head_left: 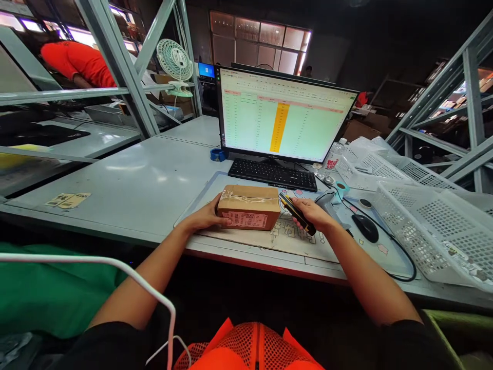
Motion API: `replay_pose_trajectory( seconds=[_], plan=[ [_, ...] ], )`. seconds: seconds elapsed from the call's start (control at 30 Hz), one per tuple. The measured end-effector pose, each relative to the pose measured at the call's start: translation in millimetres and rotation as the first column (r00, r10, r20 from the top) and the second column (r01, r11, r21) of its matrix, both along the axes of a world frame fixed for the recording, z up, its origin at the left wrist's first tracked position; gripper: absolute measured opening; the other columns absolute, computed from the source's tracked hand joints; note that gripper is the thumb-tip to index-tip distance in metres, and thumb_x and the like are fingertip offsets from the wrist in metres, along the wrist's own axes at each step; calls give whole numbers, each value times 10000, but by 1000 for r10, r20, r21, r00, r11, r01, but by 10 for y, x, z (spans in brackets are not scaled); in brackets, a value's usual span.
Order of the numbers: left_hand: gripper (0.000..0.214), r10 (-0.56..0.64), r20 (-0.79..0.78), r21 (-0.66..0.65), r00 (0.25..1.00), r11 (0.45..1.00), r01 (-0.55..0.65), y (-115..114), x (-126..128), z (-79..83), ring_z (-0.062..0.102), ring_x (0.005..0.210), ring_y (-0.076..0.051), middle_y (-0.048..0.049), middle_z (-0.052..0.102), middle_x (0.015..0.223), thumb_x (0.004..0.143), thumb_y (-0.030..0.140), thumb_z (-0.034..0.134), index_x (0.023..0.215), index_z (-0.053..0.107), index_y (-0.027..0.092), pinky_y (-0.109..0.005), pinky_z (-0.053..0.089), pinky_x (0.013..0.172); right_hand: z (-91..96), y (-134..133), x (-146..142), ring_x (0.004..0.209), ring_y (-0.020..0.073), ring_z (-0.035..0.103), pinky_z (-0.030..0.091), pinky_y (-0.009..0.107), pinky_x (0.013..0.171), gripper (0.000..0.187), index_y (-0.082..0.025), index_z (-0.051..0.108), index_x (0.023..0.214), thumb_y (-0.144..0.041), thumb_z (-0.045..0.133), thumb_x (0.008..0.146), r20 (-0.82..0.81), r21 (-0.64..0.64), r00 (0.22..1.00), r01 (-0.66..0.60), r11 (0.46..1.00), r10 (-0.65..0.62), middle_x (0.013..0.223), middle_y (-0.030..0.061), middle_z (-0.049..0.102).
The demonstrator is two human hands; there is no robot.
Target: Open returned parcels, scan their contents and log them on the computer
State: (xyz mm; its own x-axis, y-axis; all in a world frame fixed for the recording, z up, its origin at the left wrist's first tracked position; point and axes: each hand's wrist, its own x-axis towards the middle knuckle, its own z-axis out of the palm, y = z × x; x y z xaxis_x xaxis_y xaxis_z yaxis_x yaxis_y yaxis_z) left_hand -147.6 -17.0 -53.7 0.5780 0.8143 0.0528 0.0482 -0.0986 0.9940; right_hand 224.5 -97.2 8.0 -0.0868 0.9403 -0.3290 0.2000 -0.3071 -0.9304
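Observation:
A taped brown cardboard box (250, 198) rests on the mat near the desk's front edge, its pinkish printed label (246, 219) facing me. My left hand (208, 215) grips the box's left end, thumb on the front face and fingers behind. In my right hand (310, 211) is a black and yellow utility knife (297, 214), its front end pointing up and left close to the box's right side. Whether the blade is out is too small to make out.
Behind the box stand a keyboard (273, 173) and a monitor (287, 115) showing a spreadsheet. To the right are a mouse (365, 227), its cable, a tape roll (341, 190) and white plastic baskets (435, 231). A blue tape roll (217, 154) sits left of the keyboard. Metal shelf posts (134, 97) rise at left.

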Motion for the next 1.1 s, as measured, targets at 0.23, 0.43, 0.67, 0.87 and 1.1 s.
replay_pose_trajectory(
  seconds=[0.23,0.43,0.67,0.87,1.1],
  plan=[
    [1299,69,-22,33,997,997,-68,20,8,-96,549,1448,-407,-153,625,1515,545,397,1023,1643,354,216,-575,427,1245,-18,-142,-57,411,123,564,470,200,355,365,-226,578,983,-561,474,1084,-75,-103,997,16,995,-24,596,-13,646],
    [1136,78,-21,92,997,993,-76,40,11,-68,547,1440,-417,-144,661,1451,557,430,1004,1531,469,200,-556,449,1230,-105,-394,-52,410,133,573,476,208,355,400,-218,594,968,-600,521,1057,-97,-107,995,-26,994,15,576,-4,648],
    [1180,463,-107,239,880,871,-429,-427,273,-240,486,1482,-406,-204,487,1592,656,531,954,1584,286,238,-600,368,1266,-201,-458,106,431,135,572,480,218,377,451,-200,626,1045,-643,546,1035,-145,-40,973,174,984,-178,600,8,649],
    [747,423,-123,404,898,847,-344,-1470,447,-455,634,1315,-387,-133,622,1458,887,569,771,1531,497,308,-574,489,1168,-309,-516,370,510,158,642,552,254,468,479,-253,542,1055,-679,708,913,-145,-17,967,211,977,-211,651,-19,672],
    [750,468,61,462,882,770,-440,-780,369,29,542,1435,-362,-110,564,1543,822,542,851,1465,560,289,-541,433,1236,-265,-499,423,666,171,714,578,257,608,531,-226,552,1006,-644,812,807,-41,145,989,145,979,-140,780,33,756]
  ],
)
